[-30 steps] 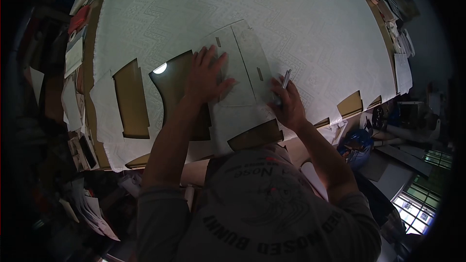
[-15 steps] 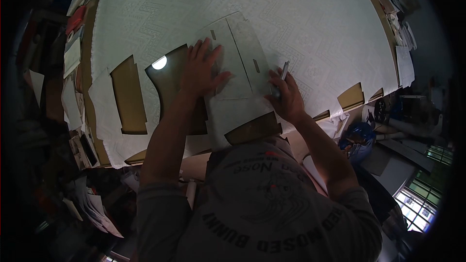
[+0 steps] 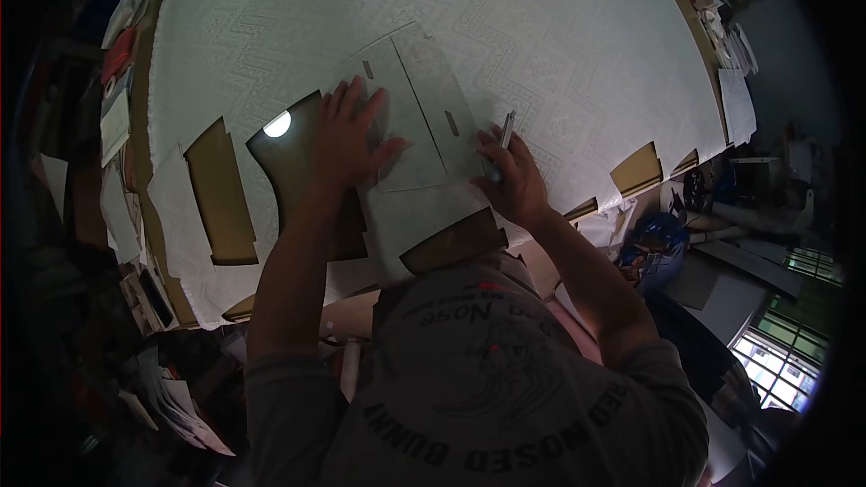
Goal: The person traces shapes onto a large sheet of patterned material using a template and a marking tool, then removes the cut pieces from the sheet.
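Note:
A translucent pattern piece (image 3: 418,104) with a long dark line and two small slots lies on white patterned fabric (image 3: 298,27). My left hand (image 3: 350,140) rests spread on the left part of that piece, holding nothing. At the piece's right edge, my right hand (image 3: 516,176) has its fingers wrapped round a slim metallic cutter (image 3: 507,129), whose tip points away from me. Cut-out openings in the fabric show the brown surface (image 3: 222,194) beneath, left of my left arm and near the front edge.
Papers and folded items (image 3: 117,126) line the table's left side. More papers (image 3: 735,104) lie along the right edge. A blue shiny bundle (image 3: 657,233) is beyond the front right edge, with a barred window (image 3: 778,368) at lower right.
The whole view has shifted, so the table, pattern piece and both hands appear slightly farther left. Against the pattern piece, the hands show little or no movement.

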The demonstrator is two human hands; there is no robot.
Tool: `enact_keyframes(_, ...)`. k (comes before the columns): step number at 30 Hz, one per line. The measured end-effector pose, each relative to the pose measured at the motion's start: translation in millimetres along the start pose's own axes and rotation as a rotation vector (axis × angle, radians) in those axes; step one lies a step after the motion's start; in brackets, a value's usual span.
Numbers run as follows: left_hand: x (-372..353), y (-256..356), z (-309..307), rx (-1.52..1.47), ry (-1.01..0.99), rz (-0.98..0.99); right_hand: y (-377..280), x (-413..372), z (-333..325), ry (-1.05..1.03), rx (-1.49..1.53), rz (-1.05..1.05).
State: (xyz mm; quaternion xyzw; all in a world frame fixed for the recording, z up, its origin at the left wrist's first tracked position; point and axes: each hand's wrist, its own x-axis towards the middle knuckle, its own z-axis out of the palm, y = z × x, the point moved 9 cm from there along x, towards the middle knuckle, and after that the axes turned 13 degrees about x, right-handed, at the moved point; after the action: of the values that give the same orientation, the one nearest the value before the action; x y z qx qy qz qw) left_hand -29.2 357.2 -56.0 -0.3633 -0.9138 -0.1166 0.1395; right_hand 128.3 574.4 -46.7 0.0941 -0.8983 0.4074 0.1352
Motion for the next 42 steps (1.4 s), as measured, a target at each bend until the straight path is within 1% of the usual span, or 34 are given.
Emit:
enact_keyframes(9,1,2,-2,-0.02,-0.013,-0.001,2,1,1,-0.01,0.006,0.011)
enact_keyframes(19,3,5,-5,0.022,-0.023,0.051,0,0,-1,-0.005,0.028,-0.011)
enact_keyframes(24,4,6,1,0.068,-0.092,0.044,-4,2,-3,0.001,0.037,-0.018)
enact_keyframes(34,6,7,4,0.117,-0.123,0.042,2,-1,-1,0.004,0.044,-0.021)
enact_keyframes(36,8,7,6,0.086,-0.173,0.03,0,-1,-2,0.011,0.047,-0.036)
enact_keyframes(42,7,8,7,0.043,-0.113,0.075,3,-2,0,-0.002,0.037,-0.024)
